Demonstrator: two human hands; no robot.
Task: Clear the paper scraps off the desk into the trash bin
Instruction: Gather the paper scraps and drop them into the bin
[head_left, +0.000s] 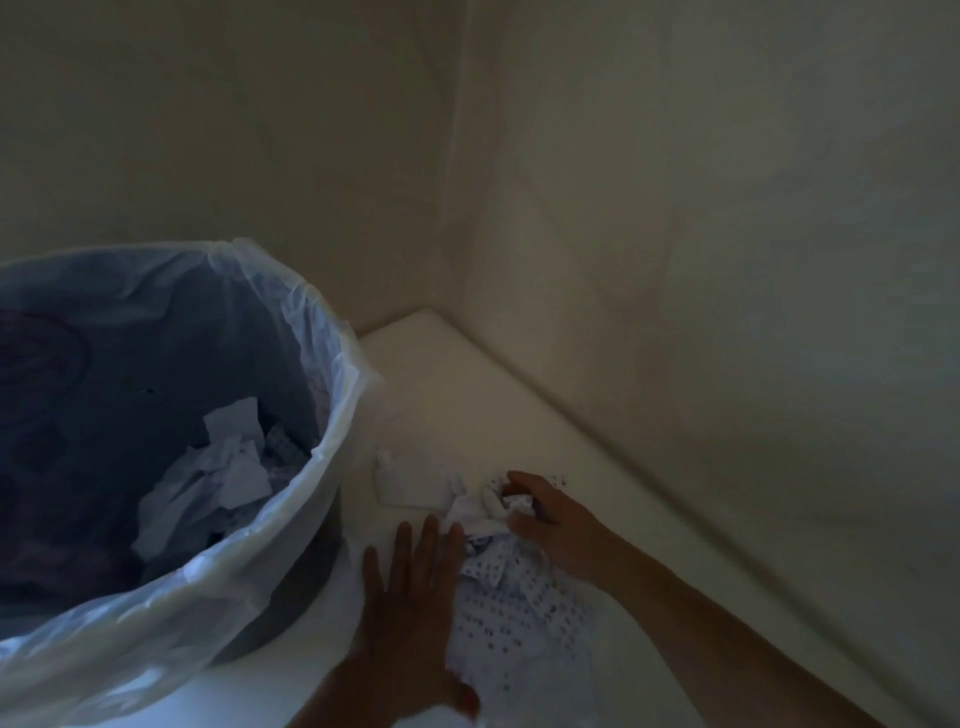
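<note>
A pile of dotted and white paper scraps (511, 608) lies on the white desk (431, 384) between my hands. My left hand (410, 597) rests flat with fingers spread, pressed against the left side of the pile. My right hand (545, 519) curls around crumpled white scraps (501, 506) at the pile's far end. A flat white scrap (410, 486) lies just beyond my left hand. The trash bin (156, 467), grey with a clear plastic liner, stands on the desk at the left and holds several torn papers (228, 467).
Pale walls (675, 208) meet in a corner behind the desk, close to its far and right edges. The bin's rim rises high beside the scraps. The scene is dim.
</note>
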